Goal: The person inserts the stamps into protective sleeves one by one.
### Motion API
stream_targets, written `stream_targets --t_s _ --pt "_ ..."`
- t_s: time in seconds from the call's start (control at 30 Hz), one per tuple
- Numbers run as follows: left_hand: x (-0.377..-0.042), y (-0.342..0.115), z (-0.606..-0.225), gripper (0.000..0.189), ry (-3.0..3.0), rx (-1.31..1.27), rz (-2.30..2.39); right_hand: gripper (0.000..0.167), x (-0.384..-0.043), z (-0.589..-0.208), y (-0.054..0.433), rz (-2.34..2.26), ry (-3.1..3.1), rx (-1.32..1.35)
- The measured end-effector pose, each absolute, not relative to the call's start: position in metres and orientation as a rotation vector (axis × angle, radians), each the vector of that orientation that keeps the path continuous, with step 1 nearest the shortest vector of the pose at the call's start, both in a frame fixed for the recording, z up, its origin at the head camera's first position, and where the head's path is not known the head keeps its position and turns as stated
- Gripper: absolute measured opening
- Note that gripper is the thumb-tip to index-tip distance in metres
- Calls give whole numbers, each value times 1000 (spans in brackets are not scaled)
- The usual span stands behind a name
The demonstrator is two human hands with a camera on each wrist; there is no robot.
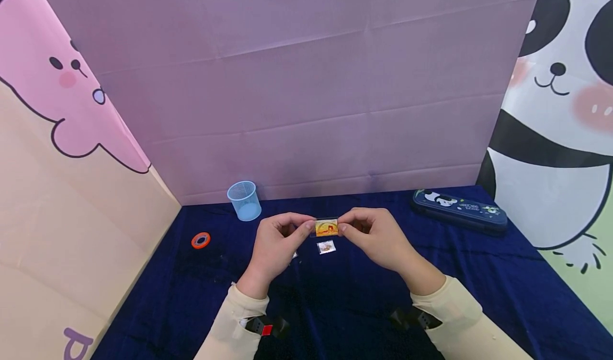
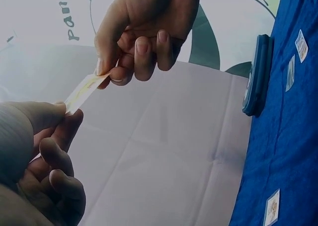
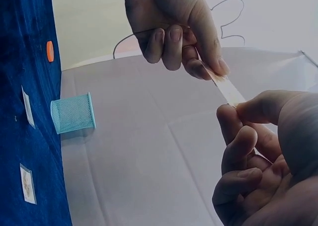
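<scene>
A small yellow picture card with a clear margin is held up between both hands. My left hand pinches its left end between thumb and fingertip. At the other end, the thumb and forefinger of my right hand pinch it. In the left wrist view the card appears tilted and almost edge-on, raised off the cloth. On the table below lies a small white picture card. Another small card is mostly hidden behind the left hand.
Dark blue cloth covers the table. At the back left stands a light blue mesh cup, with an orange tape roll to its left. A panda pencil case lies back right. Fabric walls close off the back and sides.
</scene>
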State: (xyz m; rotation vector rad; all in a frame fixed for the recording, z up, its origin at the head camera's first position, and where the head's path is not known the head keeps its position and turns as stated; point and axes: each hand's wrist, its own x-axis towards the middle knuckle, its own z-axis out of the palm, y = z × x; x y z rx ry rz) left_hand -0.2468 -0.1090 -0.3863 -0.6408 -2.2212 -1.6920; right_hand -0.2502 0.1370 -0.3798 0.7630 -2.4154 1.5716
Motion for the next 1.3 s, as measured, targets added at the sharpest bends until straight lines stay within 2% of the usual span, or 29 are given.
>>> stream_targets --t_s 0.67,1.3 --pt "-247 -109 -387 14 -2245 -666 -1660 3 -251 -381 137 1539 -2404 773" --pt "-246 -108 -386 10 -2245 -671 -1651 6 -250 -380 137 1521 -2415 726"
